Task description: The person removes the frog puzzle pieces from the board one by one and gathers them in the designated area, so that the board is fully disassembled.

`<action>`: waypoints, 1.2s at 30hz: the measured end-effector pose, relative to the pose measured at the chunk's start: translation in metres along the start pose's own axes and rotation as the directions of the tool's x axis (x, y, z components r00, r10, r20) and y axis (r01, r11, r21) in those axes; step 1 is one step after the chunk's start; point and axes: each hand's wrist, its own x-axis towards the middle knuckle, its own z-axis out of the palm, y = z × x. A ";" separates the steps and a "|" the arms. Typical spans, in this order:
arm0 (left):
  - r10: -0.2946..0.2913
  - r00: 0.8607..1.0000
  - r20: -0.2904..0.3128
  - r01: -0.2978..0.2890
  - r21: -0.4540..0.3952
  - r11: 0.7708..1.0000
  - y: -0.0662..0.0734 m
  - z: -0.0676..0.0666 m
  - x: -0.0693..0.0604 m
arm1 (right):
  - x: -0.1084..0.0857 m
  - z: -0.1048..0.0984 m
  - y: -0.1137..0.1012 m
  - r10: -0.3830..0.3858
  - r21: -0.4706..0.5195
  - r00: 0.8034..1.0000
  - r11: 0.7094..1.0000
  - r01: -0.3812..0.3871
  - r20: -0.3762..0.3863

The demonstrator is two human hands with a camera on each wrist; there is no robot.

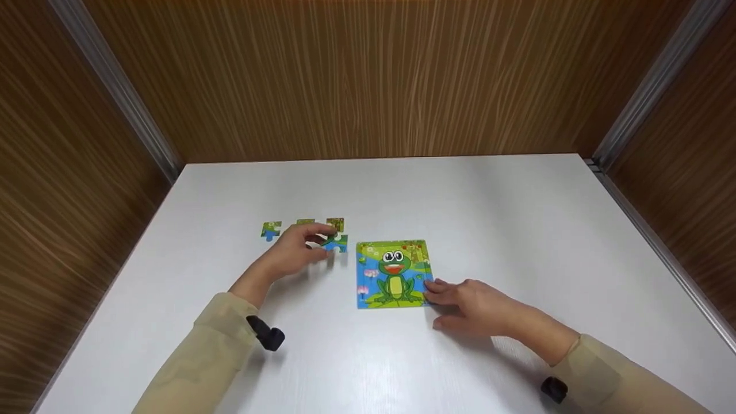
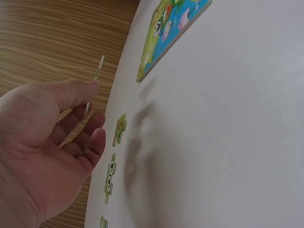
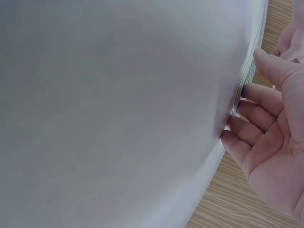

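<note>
Progress looks early, judging by how things lie: one puzzle piece (image 1: 341, 242) is up off the table (image 1: 517, 218), while the left loose piece (image 1: 270, 229), the middle loose piece (image 1: 305, 221) and the right loose piece (image 1: 335, 223) lie beyond the board's left side. Frog's eyes show on the middle one, so the whole frog on the puzzle board (image 1: 395, 286) is probably printed backing; whether any piece is seated there, I cannot tell. The left hand (image 1: 293, 250) pinches the lifted piece between thumb and fingers; the right hand (image 1: 480, 310) touches the board's right edge, thumb apart from the fingers. The board lies flat before the person, nearly square with no clear long axis, the frog's head pointing away. The held piece appears edge-on and slanted in the left wrist view; its long axis is unclear.
</note>
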 end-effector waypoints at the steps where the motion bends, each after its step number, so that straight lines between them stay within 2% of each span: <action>1: -0.010 1.000 0.001 0.010 0.005 1.000 -0.002 0.000 -0.001 | 0.000 0.000 -0.001 -0.004 0.000 1.000 1.000 0.004 -0.002; 7: -0.062 0.998 -0.010 0.062 0.009 0.998 -0.013 0.004 -0.004 | 0.001 0.000 -0.003 -0.014 0.002 1.000 1.000 0.014 -0.009; 15: -0.056 0.998 -0.002 0.056 0.027 0.998 -0.024 0.011 -0.008 | -0.004 0.001 -0.007 -0.004 0.007 1.000 1.000 0.004 0.005; 18: -0.045 0.999 -0.018 0.045 0.027 0.999 -0.025 0.011 -0.008 | -0.004 -0.001 -0.007 -0.017 0.001 1.000 1.000 0.017 -0.012; 25: -0.073 0.997 -0.027 0.073 0.009 0.997 -0.023 0.014 -0.010 | -0.005 0.000 -0.008 -0.010 0.013 1.000 1.000 0.010 -0.001; 36: -0.068 0.997 -0.042 0.070 0.045 0.997 -0.028 0.015 -0.010 | -0.005 -0.002 -0.008 -0.014 0.007 1.000 1.000 0.014 -0.017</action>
